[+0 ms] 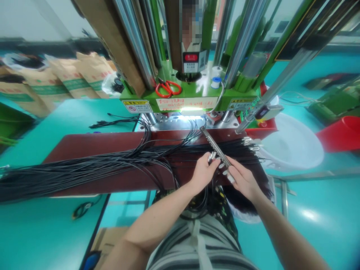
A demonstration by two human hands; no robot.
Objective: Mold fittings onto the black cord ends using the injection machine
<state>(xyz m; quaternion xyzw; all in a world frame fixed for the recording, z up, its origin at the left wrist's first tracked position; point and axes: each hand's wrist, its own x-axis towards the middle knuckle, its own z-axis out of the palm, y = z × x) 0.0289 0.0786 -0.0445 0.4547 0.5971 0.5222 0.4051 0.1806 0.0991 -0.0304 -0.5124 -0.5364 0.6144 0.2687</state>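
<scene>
**While I am holding a steel bar point(216, 147) above the black cables point(84, 168)**

Because the metal cable ends point(225, 172) are small, my two hands are working close together, just in front of my body. My left grip point(203, 174) is partly closed, and its fingertips are touching the metal cable ends beside the bar, but I cannot tell exactly how firmly it has hold of them. My right grip point(243, 183) is pinching the lower part of the steel bar between thumb and fingers, so the bar is staying slanted and steady.

The many cables are lying in a long bundle across a dark red board point(84, 144), and their metal ends are pointing to the right, toward a white plastic basin point(292, 142). I think the board is keeping them flat and together above the teal surface point(56, 120). The upper end of the bar is reaching toward the green moulding press point(191, 95), perhaps so that the metal ends are staying near the machine. Red-handled scissors point(168, 89) are lying on the machine's green base, probably there to be within easy reach.
</scene>
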